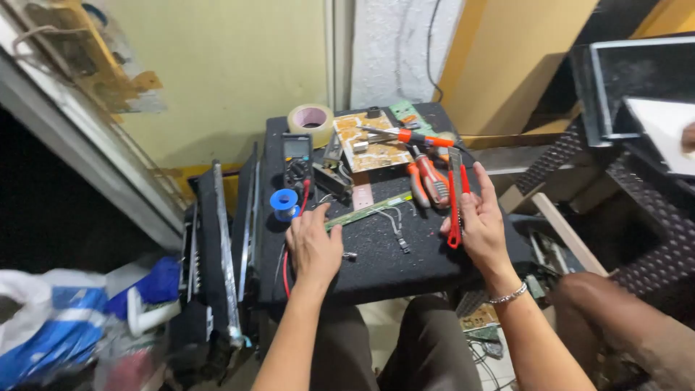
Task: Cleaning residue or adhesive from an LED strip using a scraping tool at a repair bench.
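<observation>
**Crowded black surface, two hands at work**

A cluttered black surface (376, 268) is seen. The left hand (315, 250) is laid flat, grip apart, touching a narrow green circuit strip (369, 211). A red-handled tool (455, 195) is clamped in the right hand (481, 228); the unclamped strip could be knocked off.

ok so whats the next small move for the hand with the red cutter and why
Probably bring the red-handled cutter in the right hand leftward to the narrow green circuit strip. The left hand already rests at that strip's near end on the black table, and the blade sits away from it.
</observation>
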